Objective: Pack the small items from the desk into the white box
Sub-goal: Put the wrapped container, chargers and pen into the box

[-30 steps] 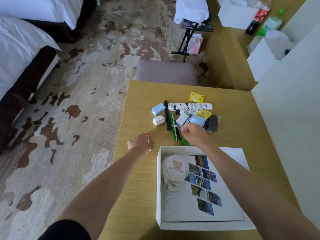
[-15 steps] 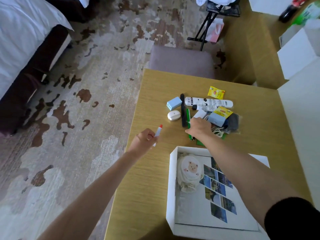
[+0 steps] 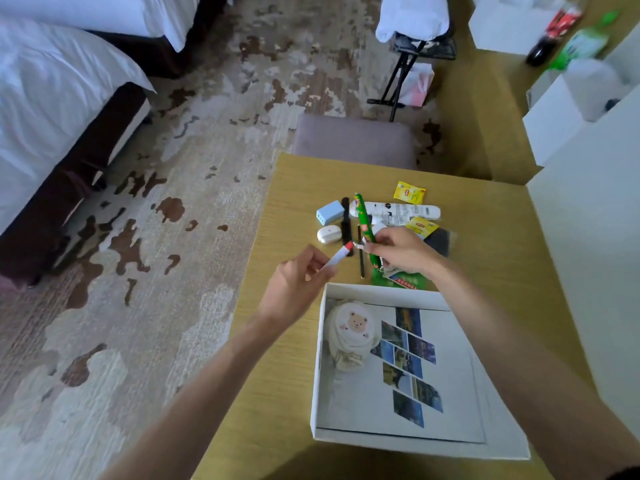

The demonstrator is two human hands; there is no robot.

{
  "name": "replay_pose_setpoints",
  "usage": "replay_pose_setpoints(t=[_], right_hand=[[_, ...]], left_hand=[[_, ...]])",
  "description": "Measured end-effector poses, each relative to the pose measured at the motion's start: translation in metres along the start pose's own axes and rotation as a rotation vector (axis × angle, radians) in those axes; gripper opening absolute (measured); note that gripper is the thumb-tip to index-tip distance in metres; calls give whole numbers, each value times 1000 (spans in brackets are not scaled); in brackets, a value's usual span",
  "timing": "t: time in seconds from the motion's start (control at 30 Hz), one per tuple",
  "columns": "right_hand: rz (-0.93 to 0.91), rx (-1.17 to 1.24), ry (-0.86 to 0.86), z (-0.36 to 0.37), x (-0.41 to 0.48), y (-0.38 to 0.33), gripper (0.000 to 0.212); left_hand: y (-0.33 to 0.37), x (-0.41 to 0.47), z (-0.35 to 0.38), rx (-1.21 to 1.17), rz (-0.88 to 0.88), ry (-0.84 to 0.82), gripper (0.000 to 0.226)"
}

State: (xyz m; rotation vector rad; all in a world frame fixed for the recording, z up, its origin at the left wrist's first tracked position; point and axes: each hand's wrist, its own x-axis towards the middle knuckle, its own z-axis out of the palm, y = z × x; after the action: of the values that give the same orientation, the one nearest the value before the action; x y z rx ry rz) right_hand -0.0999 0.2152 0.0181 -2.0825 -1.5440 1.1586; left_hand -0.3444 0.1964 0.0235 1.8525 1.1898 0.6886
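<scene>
My left hand (image 3: 296,287) holds a small white tube with a red cap (image 3: 337,257) above the desk, just left of the white box (image 3: 320,358). My right hand (image 3: 403,251) grips a green pen (image 3: 364,223), lifted and tilted over the pile of small items. Inside the box lie a cream pouch with a bear face (image 3: 351,332) and a sheet with photo prints (image 3: 410,368). On the desk remain a light blue charger (image 3: 329,212), a white earbud case (image 3: 328,234), a black pen (image 3: 345,220), a white tube (image 3: 401,210) and two yellow tea sachets (image 3: 408,192).
The wooden desk (image 3: 294,188) ends at its left edge above patterned carpet. A grey stool (image 3: 353,140) stands at the far edge. A green packet (image 3: 401,279) and a thin black stick (image 3: 361,265) lie by the box's far wall. White wall panel at right, beds at left.
My right hand has picked the green pen up off the desk. My left hand has risen with the red-capped tube and moved right toward the box.
</scene>
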Motion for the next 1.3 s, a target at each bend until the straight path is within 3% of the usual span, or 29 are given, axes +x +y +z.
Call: replay_pose_setpoints(t=[0.17, 0.37, 0.6, 0.87, 1.13, 1.3], right_hand=[[-166, 59, 74, -22, -89, 34, 10], [-110, 59, 7, -21, -155, 91, 13], [-100, -502, 50, 5, -172, 127, 15], [-182, -782, -72, 30, -161, 129, 16], [-363, -778, -105, 40, -145, 133, 6], [-405, -634, -63, 30, -133, 126, 7]], left_hand=[[36, -25, 43, 226, 212, -166, 14], [38, -52, 104, 535, 286, -315, 13], [34, -70, 145, 793, 186, -488, 13], [35, -83, 139, 762, 199, -403, 23], [30, -102, 104, 673, 200, -17, 26], [31, -89, 97, 641, 214, 87, 21]])
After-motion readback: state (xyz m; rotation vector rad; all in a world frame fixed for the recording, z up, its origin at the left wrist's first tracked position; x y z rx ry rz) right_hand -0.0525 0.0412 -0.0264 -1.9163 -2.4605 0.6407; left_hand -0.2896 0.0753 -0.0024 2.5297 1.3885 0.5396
